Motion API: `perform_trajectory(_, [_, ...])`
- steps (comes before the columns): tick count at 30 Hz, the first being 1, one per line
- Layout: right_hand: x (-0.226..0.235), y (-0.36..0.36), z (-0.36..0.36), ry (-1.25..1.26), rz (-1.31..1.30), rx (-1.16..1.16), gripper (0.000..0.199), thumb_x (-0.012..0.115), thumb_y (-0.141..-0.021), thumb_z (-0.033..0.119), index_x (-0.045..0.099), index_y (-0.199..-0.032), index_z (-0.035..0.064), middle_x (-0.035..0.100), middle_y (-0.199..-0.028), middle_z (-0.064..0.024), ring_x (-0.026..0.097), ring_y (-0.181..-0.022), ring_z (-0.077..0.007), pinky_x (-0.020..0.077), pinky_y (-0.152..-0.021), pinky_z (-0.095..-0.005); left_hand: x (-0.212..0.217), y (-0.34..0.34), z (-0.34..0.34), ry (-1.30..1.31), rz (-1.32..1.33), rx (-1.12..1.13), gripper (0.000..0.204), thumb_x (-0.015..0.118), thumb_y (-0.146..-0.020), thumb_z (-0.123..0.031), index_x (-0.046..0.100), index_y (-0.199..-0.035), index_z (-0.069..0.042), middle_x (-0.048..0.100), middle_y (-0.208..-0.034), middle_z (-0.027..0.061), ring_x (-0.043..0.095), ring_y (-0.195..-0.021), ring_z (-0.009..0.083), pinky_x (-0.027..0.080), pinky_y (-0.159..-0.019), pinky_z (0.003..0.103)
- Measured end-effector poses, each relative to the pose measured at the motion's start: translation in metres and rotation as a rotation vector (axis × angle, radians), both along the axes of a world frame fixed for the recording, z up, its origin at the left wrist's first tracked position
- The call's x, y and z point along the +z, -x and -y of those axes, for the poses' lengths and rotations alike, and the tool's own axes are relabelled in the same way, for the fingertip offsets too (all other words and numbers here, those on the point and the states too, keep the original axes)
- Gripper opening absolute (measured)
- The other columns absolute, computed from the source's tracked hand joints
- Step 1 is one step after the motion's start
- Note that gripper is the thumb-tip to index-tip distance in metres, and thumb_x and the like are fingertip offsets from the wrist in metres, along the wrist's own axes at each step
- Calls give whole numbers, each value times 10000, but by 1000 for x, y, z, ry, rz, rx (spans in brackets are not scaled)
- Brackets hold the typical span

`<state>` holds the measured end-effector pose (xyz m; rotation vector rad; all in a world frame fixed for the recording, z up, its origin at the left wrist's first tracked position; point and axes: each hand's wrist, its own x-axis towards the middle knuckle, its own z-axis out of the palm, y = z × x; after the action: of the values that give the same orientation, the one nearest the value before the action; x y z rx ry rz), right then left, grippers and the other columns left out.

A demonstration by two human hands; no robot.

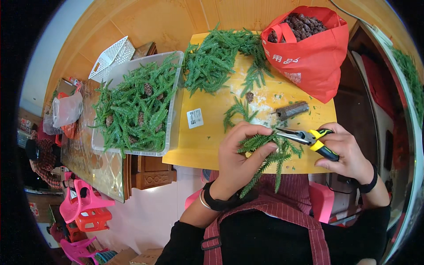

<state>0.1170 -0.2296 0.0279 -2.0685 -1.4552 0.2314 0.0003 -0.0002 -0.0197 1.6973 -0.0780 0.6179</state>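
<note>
a home used as a small craft workroom: a yellow table (pixel 194 145) strewn with green sprigs (pixel 212 62), carved wooden furniture (pixel 152 170), pink plastic stools (pixel 81 198) and a tiled floor (pixel 145 216) alongside.

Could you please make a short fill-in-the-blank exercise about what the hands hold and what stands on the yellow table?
1. The right hand holds pliers with yellow and ____ handles.
2. The left hand grips a green ____.
3. The red bag on the yellow table is full of brown pine ____.
4. The clear plastic bin stands on the ____ side of the table.

Missing words: black; sprig; cones; left
</note>
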Motion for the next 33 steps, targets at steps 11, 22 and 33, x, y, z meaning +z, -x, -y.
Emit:
perform_trajectory(11, [-1, -12, -2, 38, -5, 112, 357, 732, -671, 321, 597, -770, 6, 561, -711, -110, 535, -819, -319, 440, -732, -375, 7, 2, 3, 564, -157, -271, 170, 600, -789, 39, 564, -947, -16, 505, -883, 7, 498, -800, 59, 408, -676, 188])
perform_trajectory(22, [8, -9, 0, -16, 112, 152, 327, 733, -672, 283, 518, -595, 50, 480, -539, -80, 515, -601, -288, 458, -634, -347, 4, -1, -1, 454, -185, -313, 132, 588, -799, 37, 567, -920, -12, 496, -869, 7, 490, -763, 57, 393, -636, 179])
perform_trajectory(33, [9, -6, 7, 53, 105, 133, 336, 724, -686, 324, 546, -616, 48, 478, -537, -73, 524, -617, -303, 448, -637, -358, 3, -2, -5, 172, -109, -251, 122, 634, -750, 3, 581, -860, 3, 545, -886, 60, 524, -795, 132, 431, -731, 245])
